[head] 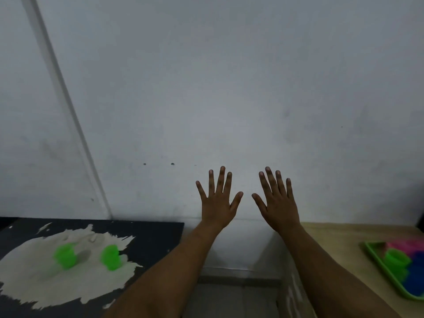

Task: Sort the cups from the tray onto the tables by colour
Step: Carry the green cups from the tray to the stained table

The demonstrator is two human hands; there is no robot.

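Note:
Two green cups [65, 256] [110, 257] stand on the dark table [156, 239] at the lower left, on its worn pale patch. A green tray [376, 257] sits at the right edge on the light wooden table [332, 239]; it holds a green cup [395, 258], pink cups [406, 245] and blue cups [416, 278], partly cut off by the frame. My left hand [218, 200] and my right hand [278, 201] are raised side by side before the wall, over the gap between the tables, fingers spread, holding nothing.
A plain grey-white wall [229, 88] fills most of the view, with a vertical strip [68, 115] running down its left side. Between the two tables is a gap showing grey floor [234, 299].

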